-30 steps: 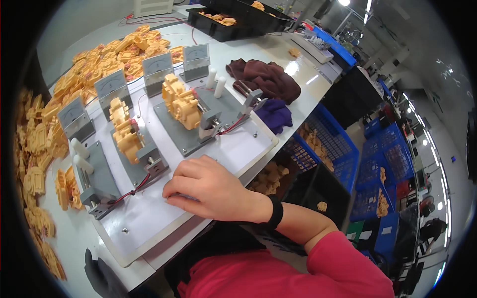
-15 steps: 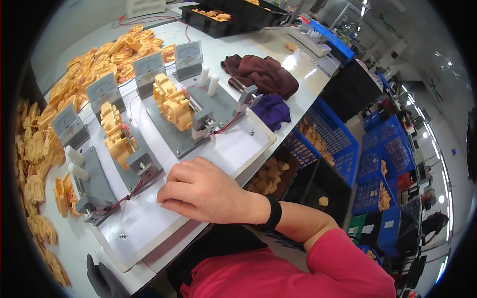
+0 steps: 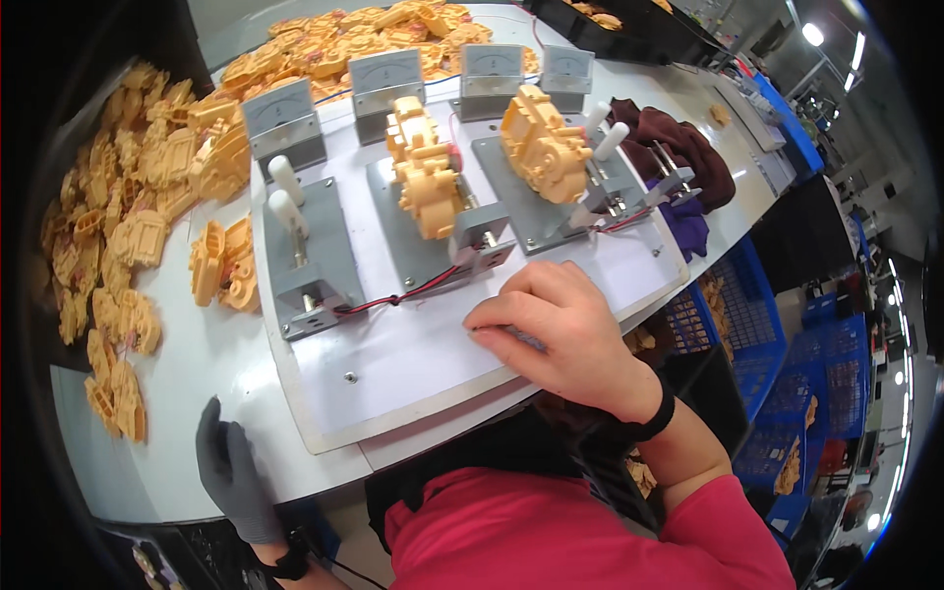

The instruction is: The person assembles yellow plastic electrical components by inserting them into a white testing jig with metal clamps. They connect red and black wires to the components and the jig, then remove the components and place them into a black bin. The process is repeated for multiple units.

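My right hand (image 3: 565, 339), bare with a black wristband, rests low over the front of the white board (image 3: 423, 364). Its fingers are curled toward the thumb; whatever they hold, if anything, is hidden. Just beyond it, a yellow plastic gear-like housing (image 3: 428, 182) sits in a grey metal fixture (image 3: 393, 236). Another yellow housing (image 3: 541, 147) stands in the fixture to its right. The left fixture (image 3: 320, 246) with two white pegs carries no housing. My left hand (image 3: 231, 467), in a grey glove, hangs at the table's front edge, fingers stretched out and holding nothing.
Several grey dial meters (image 3: 386, 84) stand behind the fixtures. Yellow housings are heaped (image 3: 147, 197) at the left and back, with a few loose (image 3: 224, 264) beside the board. Dark red cloth (image 3: 688, 147) and purple cloth (image 3: 683, 228) lie right. Blue crates (image 3: 757, 315) stand beyond the table.
The view has swung left, so the board and fixtures appear farther right. My gloved left hand shows more fully at the table edge. My right hand stays curled near the board's front.
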`<state>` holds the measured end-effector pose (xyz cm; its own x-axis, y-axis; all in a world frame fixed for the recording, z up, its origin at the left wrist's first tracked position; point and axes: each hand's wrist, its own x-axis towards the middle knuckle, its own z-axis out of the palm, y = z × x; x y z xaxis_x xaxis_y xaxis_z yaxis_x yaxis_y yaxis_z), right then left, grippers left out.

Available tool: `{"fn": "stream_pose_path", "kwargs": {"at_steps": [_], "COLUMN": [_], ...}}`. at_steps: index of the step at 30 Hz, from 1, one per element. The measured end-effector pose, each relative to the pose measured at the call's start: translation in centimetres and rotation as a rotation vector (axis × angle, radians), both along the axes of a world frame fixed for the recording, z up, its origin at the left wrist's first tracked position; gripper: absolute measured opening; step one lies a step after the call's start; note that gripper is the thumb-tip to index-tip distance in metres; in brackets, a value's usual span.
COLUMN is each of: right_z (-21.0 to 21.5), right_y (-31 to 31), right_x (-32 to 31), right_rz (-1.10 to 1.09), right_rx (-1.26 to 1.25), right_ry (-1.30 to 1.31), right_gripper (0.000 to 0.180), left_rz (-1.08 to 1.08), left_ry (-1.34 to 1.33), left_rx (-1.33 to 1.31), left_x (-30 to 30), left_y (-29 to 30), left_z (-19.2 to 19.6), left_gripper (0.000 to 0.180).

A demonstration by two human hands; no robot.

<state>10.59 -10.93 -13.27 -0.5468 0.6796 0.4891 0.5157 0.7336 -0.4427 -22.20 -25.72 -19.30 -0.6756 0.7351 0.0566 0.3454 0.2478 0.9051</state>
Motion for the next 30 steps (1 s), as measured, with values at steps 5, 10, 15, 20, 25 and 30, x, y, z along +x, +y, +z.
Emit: {"fn": "stream_pose_path", "kwargs": {"at_steps": [5, 10, 15, 20, 25, 30], "right_z": [0.1, 0.2, 0.2, -0.1, -0.1, -0.1], "right_y": [-0.1, -0.4, -0.5, -0.5, -0.5, -0.4], "right_x": [-0.2, -0.2, -0.2, -0.2, -0.2, -0.1], "right_rz": [0.003, -0.034, -0.041, -0.038, -0.026, -0.037], "right_rx": [0.011, -0.048, -0.076, -0.09, -0.069, -0.094], "right_ry": [-0.021, -0.016, -0.006, 0.015, 0.012, 0.01], "right_gripper": [0.011, 0.012, 0.012, 0.012, 0.012, 0.011], "left_rz": [0.133, 0.097, 0.023, 0.042, 0.006, 0.001], "left_ry": [-0.221, -0.448, -0.627, -0.414, -0.292, -0.275], "left_rx": [0.182, 0.421, 0.556, 0.384, 0.281, 0.267], "left_x": [-0.9, -2.9, -4.7, -3.2, -2.6, -2.3], "left_y": [0.0, 0.1, -0.2, 0.1, -0.1, 0.1], "left_z": [1.5, 0.1, 0.0, 0.1, 0.4, 0.5], "left_gripper": [0.04, 0.041, 0.046, 0.041, 0.038, 0.038]}}
